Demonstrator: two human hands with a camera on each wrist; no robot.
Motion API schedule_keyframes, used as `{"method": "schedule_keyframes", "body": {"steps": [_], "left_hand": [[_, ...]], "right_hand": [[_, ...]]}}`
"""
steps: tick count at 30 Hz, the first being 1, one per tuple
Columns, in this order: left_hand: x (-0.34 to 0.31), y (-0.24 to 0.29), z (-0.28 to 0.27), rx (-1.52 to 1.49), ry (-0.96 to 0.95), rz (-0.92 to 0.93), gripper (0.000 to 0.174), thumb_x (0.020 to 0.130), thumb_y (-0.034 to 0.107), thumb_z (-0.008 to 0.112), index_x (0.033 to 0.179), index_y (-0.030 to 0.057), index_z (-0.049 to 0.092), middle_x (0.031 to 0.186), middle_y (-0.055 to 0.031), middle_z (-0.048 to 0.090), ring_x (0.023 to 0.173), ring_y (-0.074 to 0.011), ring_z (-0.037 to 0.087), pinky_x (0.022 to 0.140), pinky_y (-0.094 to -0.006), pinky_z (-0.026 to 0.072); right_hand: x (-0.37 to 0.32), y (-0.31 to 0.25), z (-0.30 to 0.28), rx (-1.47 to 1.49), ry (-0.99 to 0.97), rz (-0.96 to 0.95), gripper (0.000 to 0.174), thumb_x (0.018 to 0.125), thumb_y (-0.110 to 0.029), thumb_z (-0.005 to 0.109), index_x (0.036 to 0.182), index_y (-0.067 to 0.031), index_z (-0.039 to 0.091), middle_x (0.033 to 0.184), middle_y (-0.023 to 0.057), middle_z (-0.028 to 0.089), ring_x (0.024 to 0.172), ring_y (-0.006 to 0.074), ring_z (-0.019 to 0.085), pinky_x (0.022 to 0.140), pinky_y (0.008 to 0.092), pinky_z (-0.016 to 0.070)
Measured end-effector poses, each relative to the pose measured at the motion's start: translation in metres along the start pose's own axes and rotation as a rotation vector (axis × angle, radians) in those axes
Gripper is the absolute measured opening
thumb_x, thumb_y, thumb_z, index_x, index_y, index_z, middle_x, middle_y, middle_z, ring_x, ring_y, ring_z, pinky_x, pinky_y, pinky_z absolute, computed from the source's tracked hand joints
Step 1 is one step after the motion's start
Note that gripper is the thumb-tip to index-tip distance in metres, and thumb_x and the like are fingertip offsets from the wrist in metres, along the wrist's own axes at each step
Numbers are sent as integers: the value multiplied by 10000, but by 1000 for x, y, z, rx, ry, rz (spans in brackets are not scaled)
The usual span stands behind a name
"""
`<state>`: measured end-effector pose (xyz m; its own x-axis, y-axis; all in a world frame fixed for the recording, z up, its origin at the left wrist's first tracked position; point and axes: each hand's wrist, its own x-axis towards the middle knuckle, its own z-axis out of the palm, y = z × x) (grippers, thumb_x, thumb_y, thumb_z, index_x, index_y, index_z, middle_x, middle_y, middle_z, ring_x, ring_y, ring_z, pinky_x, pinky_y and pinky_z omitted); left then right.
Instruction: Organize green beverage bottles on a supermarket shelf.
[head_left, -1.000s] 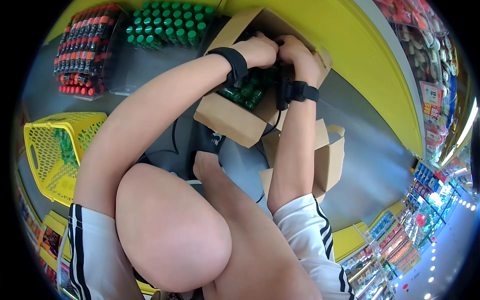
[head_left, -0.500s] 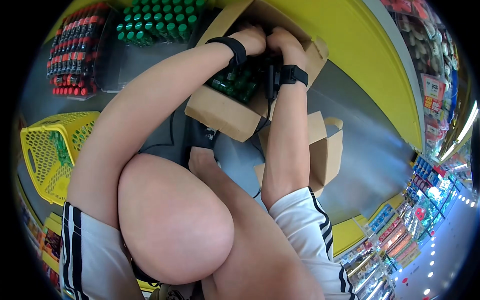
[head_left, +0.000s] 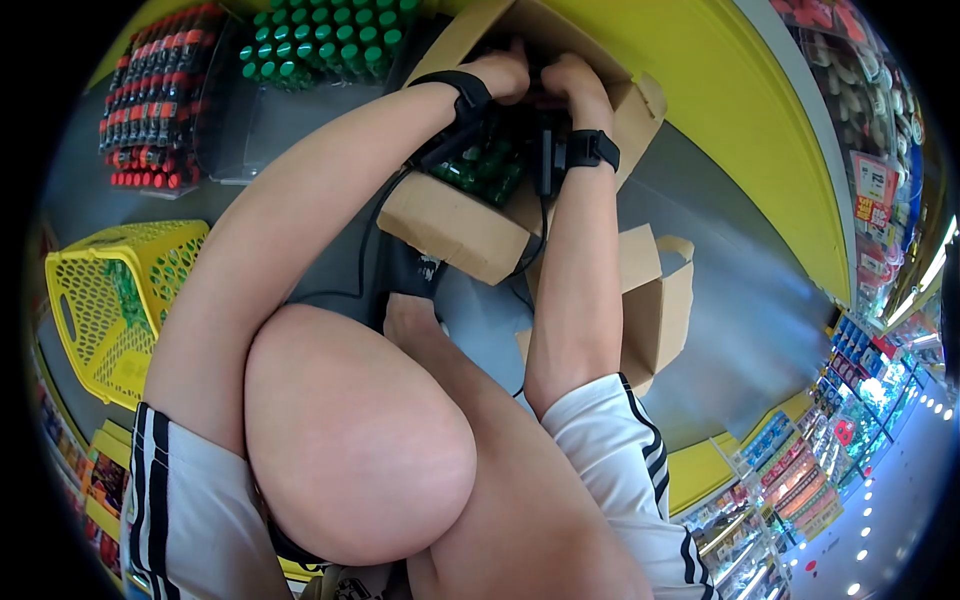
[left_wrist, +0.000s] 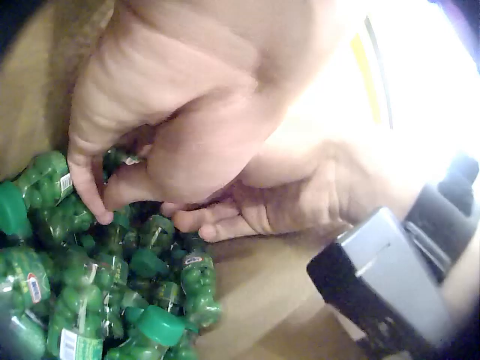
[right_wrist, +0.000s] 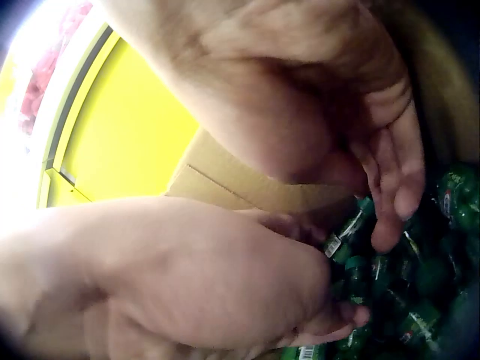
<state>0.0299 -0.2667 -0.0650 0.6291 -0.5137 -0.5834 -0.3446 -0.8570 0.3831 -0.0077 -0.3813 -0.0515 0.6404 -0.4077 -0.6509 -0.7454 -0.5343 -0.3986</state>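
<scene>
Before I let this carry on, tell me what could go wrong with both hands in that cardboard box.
The green-capped bottles in the cardboard box lie jumbled at various angles, so moving one may shift its neighbours. The left hand and right hand are close together in there, so they might bump. A black cable hangs from the right wrist camera close to the box and could catch on it.
</scene>
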Motion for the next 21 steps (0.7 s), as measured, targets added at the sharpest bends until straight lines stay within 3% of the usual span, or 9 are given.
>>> {"method": "schedule_keyframes", "body": {"steps": [6, 9, 11, 20, 21], "left_hand": [[-2, 0, -1, -1, -7, -60, 982, 798, -16, 721, 1635, -18, 209, 1326, -351, 662, 1272, -463, 650, 1031, -496, 564], [-2, -4, -2, -56, 19, -15, 887, 818, 57, 674, 1605, -32, 275, 1350, -349, 649, 1281, -467, 645, 1059, -510, 539], [-2, -5, -3, -53, 72, -9, 914, 781, -56, 698, 1611, 54, 332, 1293, -346, 675, 1235, -477, 662, 1008, -516, 569], [-9, -10, -1, -209, 116, 31, 869, 789, -61, 636, 1602, 101, 376, 1264, -346, 684, 1209, -484, 669, 999, -512, 563], [-9, -10, -2, -209, 116, 31, 869, 789, -61, 636, 1602, 101, 376, 1264, -346, 684, 1209, -484, 669, 999, -512, 563]], "right_hand": [[-20, -18, -11, -148, -122, 61, 276, 967, -84, 541, 1100, 44, 746, 867, 134, 806, 700, 227, 780, 622, 363, 599], [-16, -14, -10, -156, -175, 57, 284, 983, -83, 526, 1153, 41, 718, 933, 136, 806, 730, 235, 788, 637, 361, 605], [-20, -15, -10, -134, -202, 49, 288, 996, -69, 516, 1191, 52, 690, 996, 149, 804, 758, 251, 797, 639, 356, 611], [-23, -17, -4, -258, -114, 88, 239, 988, -79, 545, 1070, 21, 745, 1004, 138, 807, 763, 225, 803, 634, 331, 613], [-19, -16, -2, -262, -76, 102, 207, 948, -83, 611, 1058, -4, 768, 960, 117, 813, 818, 240, 805, 739, 363, 624]]}}
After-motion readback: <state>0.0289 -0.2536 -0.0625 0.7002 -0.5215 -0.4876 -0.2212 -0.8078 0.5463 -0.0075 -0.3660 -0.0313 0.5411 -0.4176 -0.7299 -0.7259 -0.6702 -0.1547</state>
